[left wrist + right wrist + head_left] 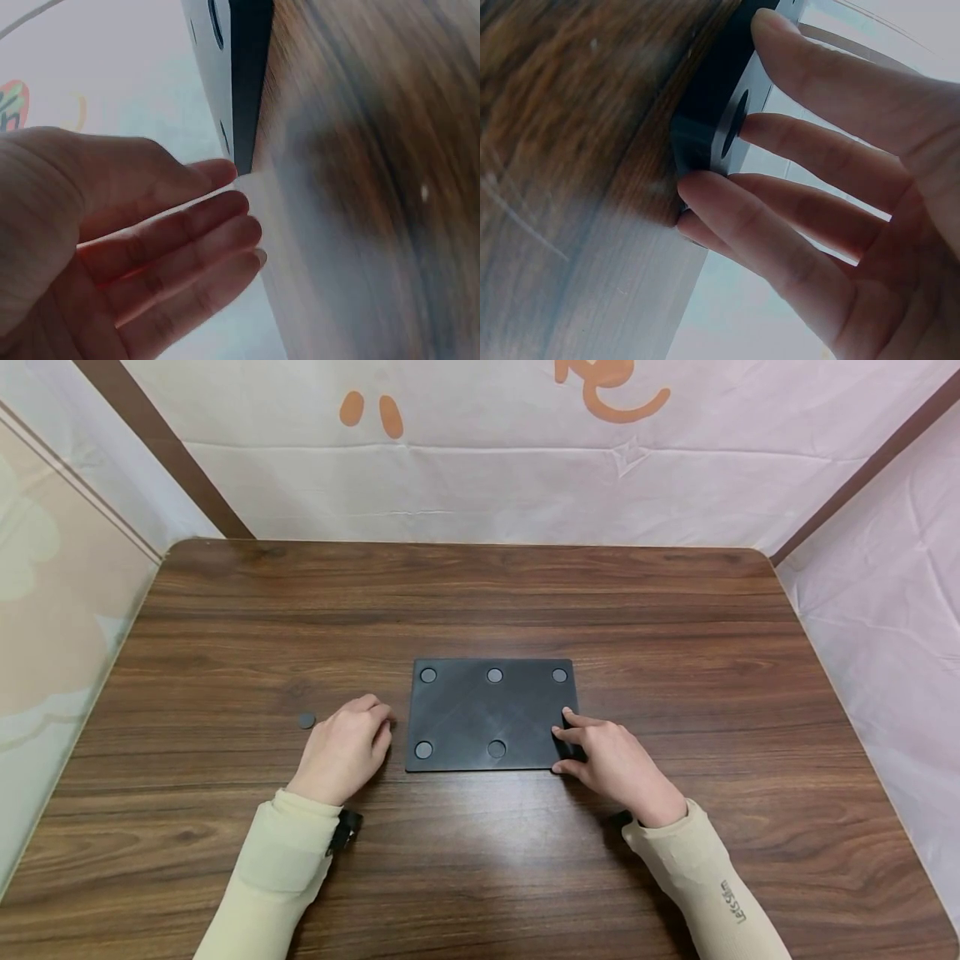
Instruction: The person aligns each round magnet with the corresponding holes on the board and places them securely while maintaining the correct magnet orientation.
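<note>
A dark rectangular board (489, 714) lies on the table with round grey discs (428, 676) set along its far and near edges. The circle at the middle of its near edge looks darker. My right hand (611, 760) grips the board's near right corner, thumb at the near edge. Its index fingertip touches a round pad (736, 124) at that corner, which the hand hides in the head view. To the left of the board, my left hand (347, 747) hovers low with relaxed fingers, holding nothing. A loose small grey disc (307, 720) lies just left of it.
The wood-grain table (480, 602) has rounded far corners. A pale printed cloth (480, 485) hangs behind it, with more cloth at both sides. A black strap (345, 832) shows at the left wrist.
</note>
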`<state>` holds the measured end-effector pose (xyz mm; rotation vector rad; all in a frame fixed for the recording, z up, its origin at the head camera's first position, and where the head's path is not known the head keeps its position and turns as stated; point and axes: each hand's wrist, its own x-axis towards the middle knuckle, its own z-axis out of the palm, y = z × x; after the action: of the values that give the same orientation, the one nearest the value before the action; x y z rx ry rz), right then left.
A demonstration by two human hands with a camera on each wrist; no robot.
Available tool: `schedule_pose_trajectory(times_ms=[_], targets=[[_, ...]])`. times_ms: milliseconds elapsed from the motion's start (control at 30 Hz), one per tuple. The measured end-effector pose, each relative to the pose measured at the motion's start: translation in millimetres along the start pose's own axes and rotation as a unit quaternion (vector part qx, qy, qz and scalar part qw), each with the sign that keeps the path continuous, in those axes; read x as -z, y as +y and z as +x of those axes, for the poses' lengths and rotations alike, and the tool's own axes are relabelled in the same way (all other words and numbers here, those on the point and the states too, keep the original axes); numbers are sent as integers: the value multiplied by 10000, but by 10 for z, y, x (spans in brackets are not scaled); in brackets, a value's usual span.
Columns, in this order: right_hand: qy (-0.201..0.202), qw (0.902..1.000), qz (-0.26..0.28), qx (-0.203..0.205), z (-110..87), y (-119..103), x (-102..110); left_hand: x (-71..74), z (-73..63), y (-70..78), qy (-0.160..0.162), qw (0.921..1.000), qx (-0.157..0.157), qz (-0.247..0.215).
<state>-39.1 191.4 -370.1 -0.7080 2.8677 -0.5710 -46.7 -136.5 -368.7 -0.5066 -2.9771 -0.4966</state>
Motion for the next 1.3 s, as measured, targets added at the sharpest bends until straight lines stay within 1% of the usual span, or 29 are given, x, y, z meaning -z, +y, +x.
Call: schedule_pose_trajectory(times_ms=[267,567,800,900,1000,1133,1233,1300], targets=[[-11,10000,25,-3,0,0,5,32,-15,-78,72,9987,501,-15],[-13,10000,38,-9,0,-2,6,26,-47,-183,172,9972,731,6],[30,10000,26,29,2,-1,2,19,-65,-257,481,9960,742,91],[24,10000,12,35,0,0,1,32,-71,-279,536,9947,870,135],[20,10000,16,39,-1,0,3,50,-76,-300,504,9921,1126,222],[15,10000,33,27,-1,-4,8,80,-95,-328,338,9876,1508,270],[11,10000,41,10,-2,-7,10,90,-106,-356,215,9862,1625,214],[14,10000,44,10,-1,-7,10,93,-106,-375,145,9866,1615,186]])
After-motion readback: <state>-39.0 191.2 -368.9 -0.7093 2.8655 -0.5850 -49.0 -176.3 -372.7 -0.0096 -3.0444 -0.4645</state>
